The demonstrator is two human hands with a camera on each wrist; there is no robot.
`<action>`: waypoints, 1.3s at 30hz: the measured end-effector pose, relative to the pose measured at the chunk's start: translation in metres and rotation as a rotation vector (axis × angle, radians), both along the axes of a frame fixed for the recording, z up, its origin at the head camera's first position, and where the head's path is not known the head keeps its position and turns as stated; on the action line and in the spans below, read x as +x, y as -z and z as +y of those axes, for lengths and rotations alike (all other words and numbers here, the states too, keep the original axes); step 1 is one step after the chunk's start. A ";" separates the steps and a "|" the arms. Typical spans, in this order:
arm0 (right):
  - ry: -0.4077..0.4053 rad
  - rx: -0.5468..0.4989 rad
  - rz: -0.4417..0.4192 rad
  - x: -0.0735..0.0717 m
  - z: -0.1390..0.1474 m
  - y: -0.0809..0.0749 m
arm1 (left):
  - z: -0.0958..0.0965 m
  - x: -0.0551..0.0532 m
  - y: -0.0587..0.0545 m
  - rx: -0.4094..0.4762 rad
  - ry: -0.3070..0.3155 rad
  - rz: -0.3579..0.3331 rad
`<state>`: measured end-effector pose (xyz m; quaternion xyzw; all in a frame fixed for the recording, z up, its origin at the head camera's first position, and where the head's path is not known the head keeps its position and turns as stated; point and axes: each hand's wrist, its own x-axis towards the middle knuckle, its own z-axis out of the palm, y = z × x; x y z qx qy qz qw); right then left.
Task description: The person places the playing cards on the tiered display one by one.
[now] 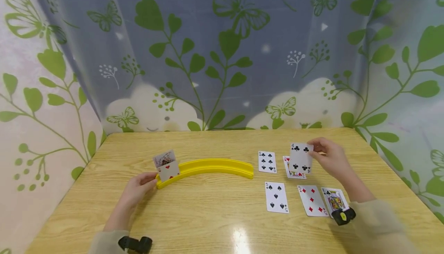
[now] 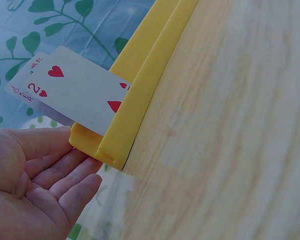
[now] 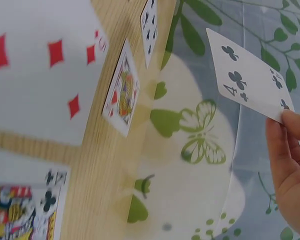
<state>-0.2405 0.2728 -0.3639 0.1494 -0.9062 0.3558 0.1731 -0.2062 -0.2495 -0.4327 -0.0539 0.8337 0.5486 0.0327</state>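
Observation:
My right hand [image 1: 331,160] pinches the four of clubs [image 1: 301,157] at its edge between thumb and fingers. The card is raised, faces the head camera, and partly covers a hearts face card [image 1: 287,166] lying on the table. At the left, my left hand [image 1: 137,190] holds the near-left end of a curved yellow card holder [image 1: 215,165], its thumb and fingers around that end. Standing in the holder's slot there are the two of hearts [image 2: 85,90] and, behind it, a joker [image 1: 164,158] whose upper part shows.
Face up on the wooden table [image 1: 208,215] lie the six of clubs [image 1: 267,162], five of spades [image 1: 276,197], five of diamonds [image 1: 312,201] and a clubs face card [image 1: 334,200]. A patterned curtain [image 1: 243,73] hangs behind the table's far edge.

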 end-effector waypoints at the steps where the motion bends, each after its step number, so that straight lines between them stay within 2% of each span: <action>1: -0.012 -0.008 -0.004 -0.001 -0.004 0.000 | 0.000 0.000 0.000 0.001 0.000 0.001; 10: -0.070 -0.071 -0.046 -0.005 -0.038 -0.005 | -0.001 0.001 0.001 0.000 -0.003 0.007; 24: -0.148 -0.173 -0.113 -0.016 -0.086 -0.003 | -0.001 0.001 0.000 -0.004 0.000 0.012; 39: -0.195 -0.200 -0.092 -0.025 -0.134 -0.006 | 0.000 0.000 0.000 -0.010 0.003 0.018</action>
